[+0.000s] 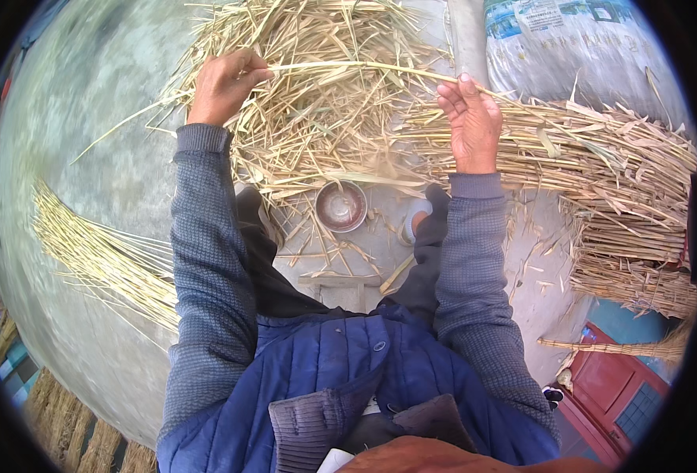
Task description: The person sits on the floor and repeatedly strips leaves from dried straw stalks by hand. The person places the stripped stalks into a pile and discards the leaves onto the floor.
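Note:
A long, thin, yellow-green straw stalk (356, 65) is stretched between my two raised hands, bowing slightly upward. My left hand (224, 85) pinches it between thumb and fingers. At the other end, my right hand (474, 130) grips it between thumb and forefinger, palm turned up and the other fingers loosely curled. Beneath the stalk lies a big loose heap of dry stripped leaves and straw (317, 134). A thin stalk (116, 134) sticks out to the left behind my left hand; whether it is the same one I cannot tell.
A round metal bowl (340, 206) stands between my feet, near a small wooden piece (340, 281). Bundled leafy stalks (600, 158) are stacked at right, beside a filled plastic sack (577, 59). Cleaned stalks (104, 252) lie on the concrete at left. A red door (612, 378) shows lower right.

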Available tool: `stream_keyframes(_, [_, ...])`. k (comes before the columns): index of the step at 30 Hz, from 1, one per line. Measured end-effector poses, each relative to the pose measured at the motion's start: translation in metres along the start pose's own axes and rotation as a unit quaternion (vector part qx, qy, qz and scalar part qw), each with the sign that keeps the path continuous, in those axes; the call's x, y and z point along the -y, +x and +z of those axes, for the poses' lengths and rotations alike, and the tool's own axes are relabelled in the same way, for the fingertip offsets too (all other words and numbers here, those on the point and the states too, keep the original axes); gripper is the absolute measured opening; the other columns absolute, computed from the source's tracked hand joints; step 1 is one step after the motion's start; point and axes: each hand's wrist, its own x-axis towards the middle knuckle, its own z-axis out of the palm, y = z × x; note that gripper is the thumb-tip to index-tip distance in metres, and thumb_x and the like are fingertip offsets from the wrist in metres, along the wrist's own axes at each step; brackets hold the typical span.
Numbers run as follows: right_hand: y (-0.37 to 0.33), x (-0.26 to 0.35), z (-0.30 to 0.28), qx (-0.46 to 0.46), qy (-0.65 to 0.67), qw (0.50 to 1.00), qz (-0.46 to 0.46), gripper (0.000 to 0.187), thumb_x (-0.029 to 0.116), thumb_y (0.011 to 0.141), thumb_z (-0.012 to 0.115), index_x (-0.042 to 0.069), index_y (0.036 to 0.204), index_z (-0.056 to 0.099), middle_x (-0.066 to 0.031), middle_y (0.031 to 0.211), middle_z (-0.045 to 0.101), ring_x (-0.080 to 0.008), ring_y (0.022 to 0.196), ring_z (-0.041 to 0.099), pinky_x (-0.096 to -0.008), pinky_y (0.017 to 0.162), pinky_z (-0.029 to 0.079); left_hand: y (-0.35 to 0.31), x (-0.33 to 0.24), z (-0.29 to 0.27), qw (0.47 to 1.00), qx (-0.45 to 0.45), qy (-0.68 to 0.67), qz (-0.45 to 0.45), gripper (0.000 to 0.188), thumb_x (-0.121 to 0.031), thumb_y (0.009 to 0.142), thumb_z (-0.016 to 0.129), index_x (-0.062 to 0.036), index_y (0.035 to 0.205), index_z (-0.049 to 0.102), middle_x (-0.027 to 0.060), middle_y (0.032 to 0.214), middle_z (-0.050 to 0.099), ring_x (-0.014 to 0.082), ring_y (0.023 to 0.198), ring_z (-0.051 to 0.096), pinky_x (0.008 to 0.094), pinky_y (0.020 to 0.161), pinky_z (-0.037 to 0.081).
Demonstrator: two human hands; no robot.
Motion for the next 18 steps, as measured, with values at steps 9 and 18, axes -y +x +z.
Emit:
stream_keyframes(9, [-0.014, -0.029, 0.029, 0.095, 0.036, 0.992, 0.072, 0.027, 0.016, 0.096, 0.069, -0.002, 0.112, 0.057, -0.0175, 0.099, 0.07, -0.0239, 0.087, 0.073, -0.0302, 0.075, 0.062, 0.007, -0.077, 0.069, 0.995, 0.005, -0.05, 0.083, 0.018, -0.023, 0.083, 0.079, -0.0063, 0.087, 0.073, 0.0076, 0.078, 0.072, 0.0219, 0.074, 0.068, 0.0351, 0.068, 0.05])
stream_keyframes(18, [-0.02, -0.028, 0.042, 0.061, -0.017, 0.993, 0.1, 0.024, 0.013, 0.096, 0.068, -0.003, 0.111, 0.058, -0.0194, 0.099, 0.071, -0.0223, 0.085, 0.073, -0.0278, 0.072, 0.062, 0.01, -0.087, 0.069, 0.987, -0.053, 0.031, 0.148, 0.017, -0.025, 0.081, 0.079, -0.0092, 0.081, 0.071, 0.0043, 0.075, 0.069, 0.0237, 0.072, 0.065, 0.0375, 0.069, 0.046])
